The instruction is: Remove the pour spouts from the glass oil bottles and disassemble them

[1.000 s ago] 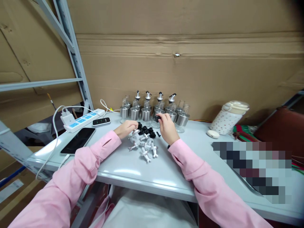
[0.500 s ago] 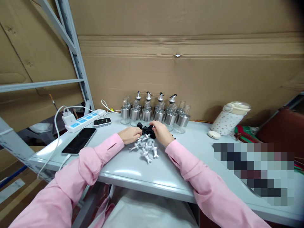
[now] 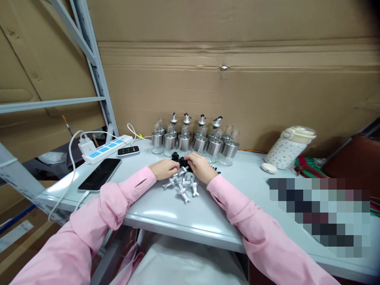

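In front of the bottles [image 3: 200,143], the left hand [image 3: 165,170] and right hand [image 3: 202,168] curl at black caps [image 3: 175,157] — any grip I cannot tell. Spouts [image 3: 183,192] lie farther out — a careless sweep could scatter them, an overlong reach topple bottles.

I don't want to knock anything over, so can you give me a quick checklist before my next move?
1. Left grip at the pile: ok, beside the black parts.
2. Right grip at the pile: ok, fingers at the black parts from the other side.
3. What each grip holds: cannot tell; the fingers hide it.
4. White parts within easy reach: ok, it seems; they lie on the near side of the black parts.
5. Front bottles standing: ok, all upright behind the pile.
6. Spouts on every bottle: not ok; four show at the back, none in the front row.
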`<state>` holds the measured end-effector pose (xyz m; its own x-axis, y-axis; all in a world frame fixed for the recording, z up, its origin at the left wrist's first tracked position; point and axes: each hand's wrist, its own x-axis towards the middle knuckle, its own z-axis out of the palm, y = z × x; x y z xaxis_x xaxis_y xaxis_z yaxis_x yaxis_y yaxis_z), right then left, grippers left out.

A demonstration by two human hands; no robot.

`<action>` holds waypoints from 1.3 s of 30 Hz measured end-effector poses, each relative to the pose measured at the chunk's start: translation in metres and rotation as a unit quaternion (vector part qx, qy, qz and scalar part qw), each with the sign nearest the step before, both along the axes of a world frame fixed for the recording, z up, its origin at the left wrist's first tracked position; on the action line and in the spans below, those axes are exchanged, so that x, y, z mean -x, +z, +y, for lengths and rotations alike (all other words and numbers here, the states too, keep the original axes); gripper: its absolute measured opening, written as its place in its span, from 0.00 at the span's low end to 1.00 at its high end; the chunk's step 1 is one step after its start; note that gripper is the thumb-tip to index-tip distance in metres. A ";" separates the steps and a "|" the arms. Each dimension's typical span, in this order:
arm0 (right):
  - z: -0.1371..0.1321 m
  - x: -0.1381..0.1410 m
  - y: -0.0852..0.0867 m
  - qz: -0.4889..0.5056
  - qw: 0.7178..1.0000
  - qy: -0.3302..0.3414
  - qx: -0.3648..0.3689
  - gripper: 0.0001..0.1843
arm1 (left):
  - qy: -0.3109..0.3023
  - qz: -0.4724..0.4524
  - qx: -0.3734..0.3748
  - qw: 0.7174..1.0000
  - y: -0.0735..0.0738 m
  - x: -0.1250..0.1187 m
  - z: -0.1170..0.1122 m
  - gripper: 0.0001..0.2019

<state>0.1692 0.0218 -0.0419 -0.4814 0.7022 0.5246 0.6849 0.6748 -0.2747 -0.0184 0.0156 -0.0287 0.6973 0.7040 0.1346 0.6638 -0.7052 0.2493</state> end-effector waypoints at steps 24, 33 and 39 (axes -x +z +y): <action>-0.008 -0.003 0.005 -0.031 0.999 0.004 0.014 0.10 | 0.009 0.030 -0.064 0.997 0.002 -0.001 -0.005 0.10; 0.011 -0.030 0.067 0.227 0.960 -0.147 -0.077 0.09 | 0.012 0.054 -0.077 0.996 0.007 -0.004 -0.012 0.11; 0.085 -0.074 0.118 0.081 0.941 -0.314 -0.094 0.18 | 0.014 0.049 -0.086 0.995 0.008 -0.003 -0.011 0.11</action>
